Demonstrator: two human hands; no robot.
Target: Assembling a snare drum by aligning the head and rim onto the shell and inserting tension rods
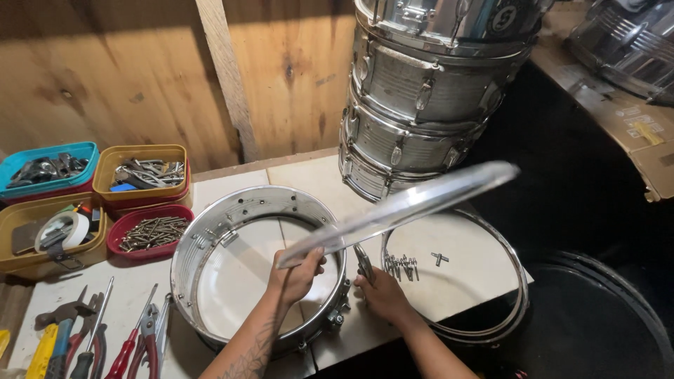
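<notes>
– left hand (298,275) closed around the edge of a clear drumhead (400,209), tilted up over the open snare shell (210,235), clear of its rim.
– and the right hand (379,291)?
– pinched shut on a small metal part (364,261) beside the shell; loose hoop (516,281) and tension rods (401,267) parked aside on the table (309,172).

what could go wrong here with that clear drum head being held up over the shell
1. The left hand grips the clear drum head only at one edge, tilted high; it could slip and drop onto the open drum shell.
2. Its raised far edge is close to the stack of drums and might knock it.
3. The right hand works at the table edge beside the loose hoop and small tension rods; a bump could send them off.
</notes>
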